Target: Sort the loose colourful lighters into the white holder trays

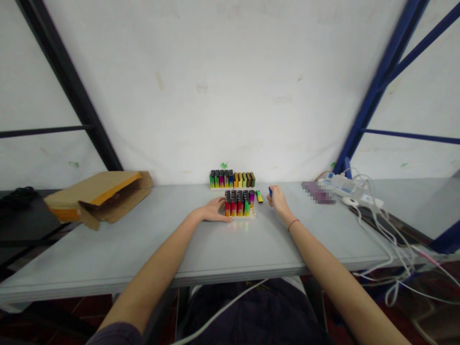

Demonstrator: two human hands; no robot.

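A white tray [251, 216] of several colourful lighters stands on the grey table [215, 249] in front of me. My left hand [214, 210] rests against the tray's left side, fingers curled on its edge. My right hand [276, 199] is closed around a small blue lighter [270, 191], just right of the tray. One green-yellow lighter [259, 196] lies loose between the tray and my right hand. A second tray of lighters [232, 179] stands behind, near the wall.
An open cardboard box [98, 195] lies at the table's left. A power strip [339, 182], white chargers and tangled cables [381, 225] crowd the right side. Beside them is a blurred purple item [318, 192]. Dark and blue shelf struts flank the wall.
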